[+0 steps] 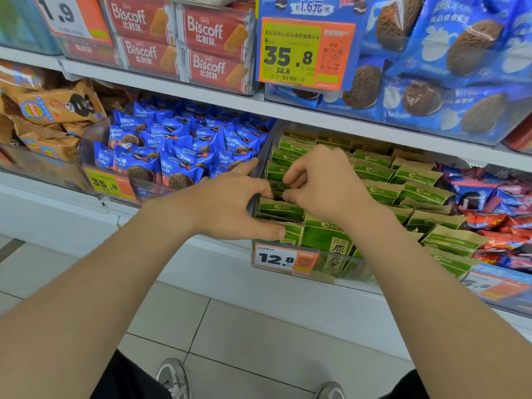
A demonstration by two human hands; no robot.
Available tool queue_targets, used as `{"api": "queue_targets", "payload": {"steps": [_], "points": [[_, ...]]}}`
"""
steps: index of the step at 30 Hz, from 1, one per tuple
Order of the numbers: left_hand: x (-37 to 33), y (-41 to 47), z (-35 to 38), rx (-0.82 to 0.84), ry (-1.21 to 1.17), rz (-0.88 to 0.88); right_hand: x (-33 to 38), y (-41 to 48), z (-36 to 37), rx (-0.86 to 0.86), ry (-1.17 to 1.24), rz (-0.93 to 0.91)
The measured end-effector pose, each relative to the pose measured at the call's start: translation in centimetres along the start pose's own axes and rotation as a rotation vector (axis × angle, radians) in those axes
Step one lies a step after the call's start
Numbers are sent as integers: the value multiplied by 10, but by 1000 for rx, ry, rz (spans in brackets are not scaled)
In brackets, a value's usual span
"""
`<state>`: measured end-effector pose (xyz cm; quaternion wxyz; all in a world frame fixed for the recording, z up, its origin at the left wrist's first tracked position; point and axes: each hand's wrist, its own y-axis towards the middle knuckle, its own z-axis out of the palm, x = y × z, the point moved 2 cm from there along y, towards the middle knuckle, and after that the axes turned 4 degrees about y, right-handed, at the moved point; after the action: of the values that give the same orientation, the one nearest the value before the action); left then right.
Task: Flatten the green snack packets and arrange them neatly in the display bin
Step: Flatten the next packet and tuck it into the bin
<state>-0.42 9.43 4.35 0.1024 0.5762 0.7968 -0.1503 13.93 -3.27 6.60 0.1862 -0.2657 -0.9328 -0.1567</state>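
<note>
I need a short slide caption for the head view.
Left hand and right hand hold green packets at the left end of a clear bin.

"Biscoff" on red packs [213, 33], "35.8" on orange tag [305, 54], "12.8" on bin tag [285, 258]

Bare hands [227, 205] and forearms [115, 272], black legwear [126, 381], grey-white sneakers [172, 380]

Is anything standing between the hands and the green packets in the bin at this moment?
Nothing visible does. The left hand and right hand are already inside the display bin at its front left corner, fingers curled on the green packets.
</note>
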Motion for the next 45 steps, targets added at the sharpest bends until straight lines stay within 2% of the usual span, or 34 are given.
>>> {"api": "queue_targets", "payload": {"steps": [4, 12, 16, 18, 22, 31, 35, 39, 42, 45], "points": [[-8, -6, 2, 5, 8, -5, 3, 7, 5, -47, -266, -31], [-7, -7, 7, 16, 1, 25, -1, 15, 12, -213, -366, -67], [-16, -4, 10, -91, 186, -6, -5, 21, 12, -198, -455, 4], [-18, -2, 11, -122, 228, 3, -10, 25, 11, -184, -400, 69], [-17, -2, 11, -92, 76, 55, -16, 36, 12, -83, -287, 63], [-26, 2, 11, -149, 118, -19, -24, 81, 13, -170, -351, 271], [-28, 0, 9, -141, 108, -19, -29, 98, 8, 20, -368, 394], [-29, -3, 14, -175, 106, 5, -30, 102, 13, 145, -403, 386], [-33, -6, 16, -184, 77, 37, -29, 93, 12, 109, -336, 405], [-36, -12, 12, -144, 46, 36, -20, 72, 11, -32, -232, 360]]}}
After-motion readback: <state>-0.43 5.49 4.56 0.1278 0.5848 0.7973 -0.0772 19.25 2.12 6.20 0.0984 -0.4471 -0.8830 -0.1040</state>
